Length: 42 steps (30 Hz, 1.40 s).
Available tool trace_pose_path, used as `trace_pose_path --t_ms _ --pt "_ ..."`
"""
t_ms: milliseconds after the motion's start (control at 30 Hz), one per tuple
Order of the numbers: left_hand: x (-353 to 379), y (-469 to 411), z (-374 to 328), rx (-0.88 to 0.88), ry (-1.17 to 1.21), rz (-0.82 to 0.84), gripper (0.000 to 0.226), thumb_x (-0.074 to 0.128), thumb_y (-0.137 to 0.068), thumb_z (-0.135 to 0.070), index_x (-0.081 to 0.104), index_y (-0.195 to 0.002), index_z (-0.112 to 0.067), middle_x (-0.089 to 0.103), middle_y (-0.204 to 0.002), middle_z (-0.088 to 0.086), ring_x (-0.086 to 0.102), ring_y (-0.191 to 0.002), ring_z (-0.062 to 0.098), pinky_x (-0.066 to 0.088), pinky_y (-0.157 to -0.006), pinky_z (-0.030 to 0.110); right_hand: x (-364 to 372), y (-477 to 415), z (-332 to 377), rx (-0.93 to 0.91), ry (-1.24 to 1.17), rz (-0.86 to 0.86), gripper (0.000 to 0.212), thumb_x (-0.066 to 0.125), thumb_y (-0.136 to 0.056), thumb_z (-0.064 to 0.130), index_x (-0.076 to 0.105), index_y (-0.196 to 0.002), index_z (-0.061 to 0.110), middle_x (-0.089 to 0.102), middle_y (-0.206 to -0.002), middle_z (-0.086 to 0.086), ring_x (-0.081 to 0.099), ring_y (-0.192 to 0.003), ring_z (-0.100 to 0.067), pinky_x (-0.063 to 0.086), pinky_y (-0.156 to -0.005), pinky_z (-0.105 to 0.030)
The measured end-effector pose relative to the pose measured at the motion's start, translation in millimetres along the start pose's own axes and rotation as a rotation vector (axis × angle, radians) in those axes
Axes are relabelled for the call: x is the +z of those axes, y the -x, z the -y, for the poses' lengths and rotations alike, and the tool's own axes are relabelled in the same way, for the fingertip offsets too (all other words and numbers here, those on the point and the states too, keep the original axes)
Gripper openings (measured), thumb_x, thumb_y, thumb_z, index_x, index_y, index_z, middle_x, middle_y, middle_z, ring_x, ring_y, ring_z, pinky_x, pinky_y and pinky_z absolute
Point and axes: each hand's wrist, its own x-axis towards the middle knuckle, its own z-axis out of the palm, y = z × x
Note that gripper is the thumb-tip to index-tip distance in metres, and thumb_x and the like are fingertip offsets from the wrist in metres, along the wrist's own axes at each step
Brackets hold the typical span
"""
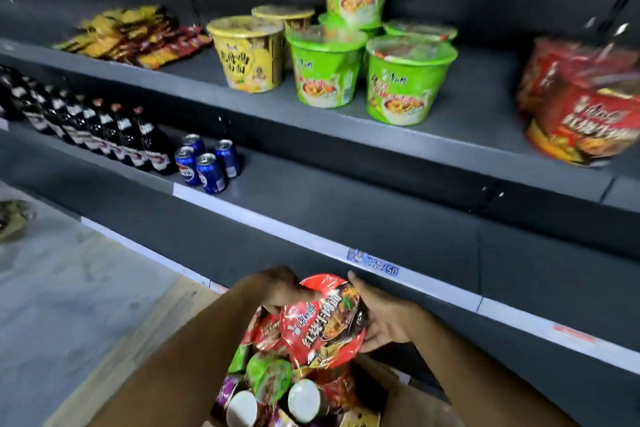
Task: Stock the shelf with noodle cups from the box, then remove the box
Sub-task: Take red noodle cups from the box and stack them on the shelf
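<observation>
Hands first: both of ours grip one red cup (323, 319), just above the box (412, 402). Our left hand (277, 288) curls its fingers over the cup's top left edge. Our right hand (384, 319) wraps round the cup's right side. The cup is tipped, so we see its lid. Under it, more cups (270, 378) lie jumbled in the box, and some are upside down with white bottoms showing.

In front of us is the upper shelf (311, 121). Green cups (408, 80) stand in the middle, with one stacked high at the back. Yellow cups (247, 52) stand just left of them. Red cups (581, 107) sit at the right, well apart from the green ones. Snack packs (131, 35) lie at the left. On the lower shelf (346, 211), dark bottles (104, 135) stand in a row, with blue cans (207, 163) just beside them.
</observation>
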Motion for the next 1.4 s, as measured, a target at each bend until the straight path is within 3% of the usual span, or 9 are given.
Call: trace_pose_path --t_ms 100,233,367,500,733,933,1000,1200,1400 --pt "-33.8 13.1 -23.6 0.063 0.060 0.045 0.066 0.066 -0.078 -0.060 0.064 -0.110 -0.003 0.068 -0.096 0.010 0.066 -0.073 0.014 0.056 -0.064 0.023 -19.1 30.6 19.4 -0.091 -0.020 0.040 0.091 0.045 -0.063 0.087 0.055 -0.122 0.018 0.063 -0.119 -0.012 0.067 -0.093 -0.026 0.057 -0.074 -0.037" --pt "-78.0 20.8 -63.1 0.149 -0.053 -0.020 0.060 0.065 -0.075 -0.066 0.064 -0.087 -0.008 0.058 -0.066 0.000 0.059 -0.055 0.012 0.052 -0.057 0.021 -38.0 73.3 48.0 -0.252 0.135 0.078 0.075 0.069 -0.063 0.063 0.054 -0.124 0.022 0.064 -0.120 -0.004 0.066 -0.097 -0.020 0.057 -0.078 -0.034" --pt "-118.4 45.6 -108.8 0.227 -0.095 -0.032 0.064 0.062 -0.074 -0.069 0.071 -0.091 -0.008 0.067 -0.072 0.000 0.063 -0.060 0.010 0.054 -0.060 0.021 -61.6 111.9 72.4 -0.370 0.132 0.067 0.049 0.068 -0.073 0.046 0.053 -0.117 0.029 0.061 -0.123 -0.001 0.061 -0.110 -0.024 0.055 -0.086 -0.040" --pt "-149.1 65.1 -149.3 0.334 -0.115 -0.035 0.070 0.059 -0.076 -0.069 0.071 -0.103 -0.006 0.072 -0.104 0.010 0.067 -0.080 0.016 0.058 -0.078 0.026 -85.4 153.6 92.3 -0.439 0.209 -0.044 0.060 0.064 -0.074 0.055 0.049 -0.125 0.027 0.063 -0.123 -0.007 0.067 -0.097 -0.024 0.057 -0.078 -0.033" --pt "-183.4 105.5 -204.7 0.633 0.092 -0.059 0.028 0.061 -0.087 -0.048 0.059 -0.089 -0.020 0.065 -0.076 -0.005 0.058 -0.076 0.014 0.049 -0.078 0.026 -119.4 226.7 119.8 -0.506 0.163 -0.305 0.075 0.052 -0.072 0.066 0.050 -0.129 0.017 0.067 -0.114 -0.020 0.071 -0.078 -0.029 0.059 -0.067 -0.031" --pt "-188.9 124.0 -247.2 0.894 0.386 0.035 0.069 0.076 -0.064 -0.050 0.049 -0.126 -0.038 0.061 -0.125 -0.009 0.057 -0.116 0.015 0.044 -0.100 0.040 -158.5 284.9 138.5 -0.590 0.048 -0.530 0.073 0.038 -0.084 0.071 0.052 -0.115 0.007 0.071 -0.081 -0.020 0.072 -0.071 -0.027 0.059 -0.058 -0.028" --pt "-186.2 121.7 -265.6 0.947 0.388 0.030 0.081 0.084 -0.064 -0.041 0.040 -0.133 -0.040 0.059 -0.126 -0.010 0.055 -0.116 0.011 0.045 -0.098 0.038 -171.8 298.4 147.5 -0.608 0.048 -0.594 0.072 0.039 -0.084 0.071 0.051 -0.115 0.007 0.072 -0.081 -0.020 0.072 -0.070 -0.027 0.059 -0.056 -0.029" --pt "-188.4 105.7 -316.2 1.089 0.490 0.013 0.061 0.072 -0.075 0.001 0.049 -0.117 -0.036 0.071 -0.101 -0.013 0.067 -0.095 0.003 0.054 -0.071 0.019 -217.3 309.0 168.1 -0.618 0.096 -0.775 0.069 0.043 -0.082 0.074 0.059 -0.102 0.011 0.072 -0.085 -0.013 0.071 -0.068 -0.021 0.056 -0.054 -0.026" --pt "-197.8 76.4 -363.3 1.078 0.540 -0.093 0.093 0.091 -0.053 -0.015 0.046 -0.133 -0.033 0.067 -0.118 -0.006 0.061 -0.114 0.014 0.050 -0.093 0.033 -270.9 298.1 190.0 -0.825 -0.020 -0.762 0.049 0.053 -0.088 0.058 0.061 -0.106 0.013 0.071 -0.100 -0.005 0.066 -0.095 -0.020 0.054 -0.087 -0.036"
